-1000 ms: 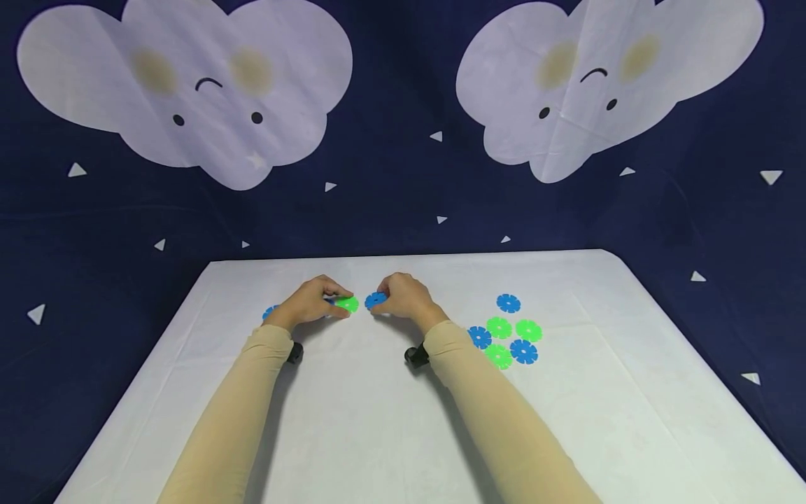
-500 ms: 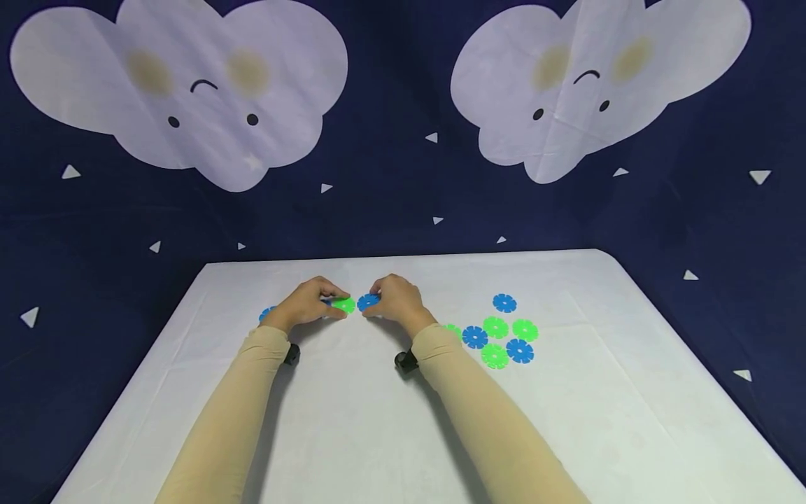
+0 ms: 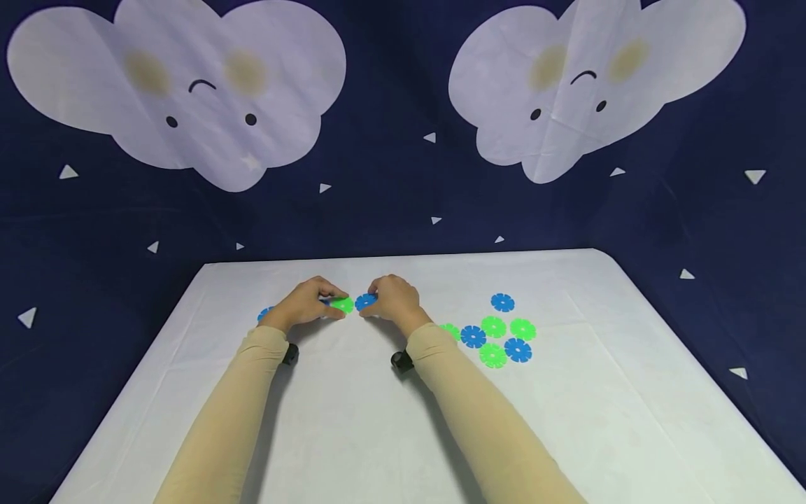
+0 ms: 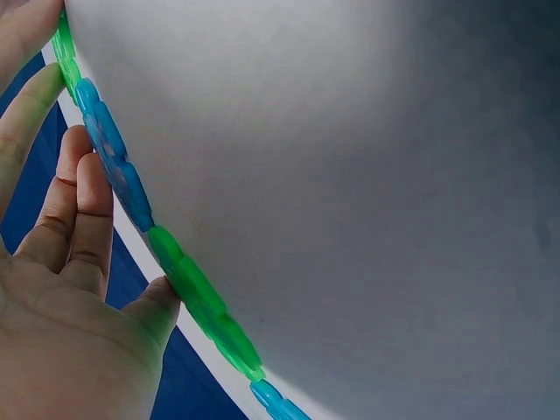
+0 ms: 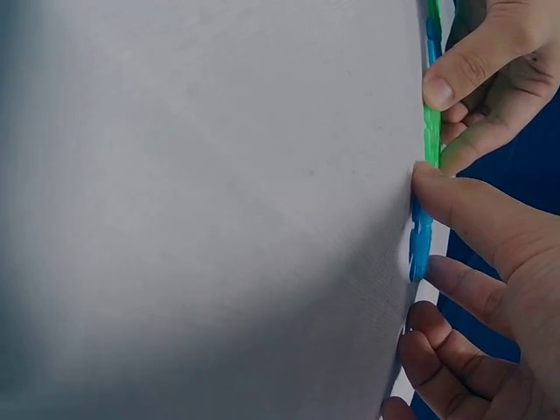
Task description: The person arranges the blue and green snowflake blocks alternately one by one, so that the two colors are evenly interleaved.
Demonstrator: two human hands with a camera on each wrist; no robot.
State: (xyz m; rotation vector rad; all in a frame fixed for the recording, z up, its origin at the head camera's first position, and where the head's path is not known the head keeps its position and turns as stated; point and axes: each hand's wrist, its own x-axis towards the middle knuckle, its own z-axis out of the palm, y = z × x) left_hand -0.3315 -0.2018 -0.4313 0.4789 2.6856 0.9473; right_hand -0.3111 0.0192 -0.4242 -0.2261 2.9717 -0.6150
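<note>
Between thumb and fingers, my left hand pinches a green notched plastic disc. This disc ends a row of alternating green and blue discs running back under the hand; in the left wrist view a blue disc and another green disc follow on. My right hand pinches a blue notched disc, also seen edge-on in the right wrist view. The held blue and green discs lie edge to edge; whether their notches interlock cannot be told. My left hand hides part of the row.
On the white table, right of my right arm, lie several loose discs, among them a blue disc and a green disc. A dark blue cloth with clouds hangs behind the table's far edge.
My right hand has moved left with the blue disc, narrowing the gap to the green one. The left hand keeps its pinch. The head view has shifted slightly.
</note>
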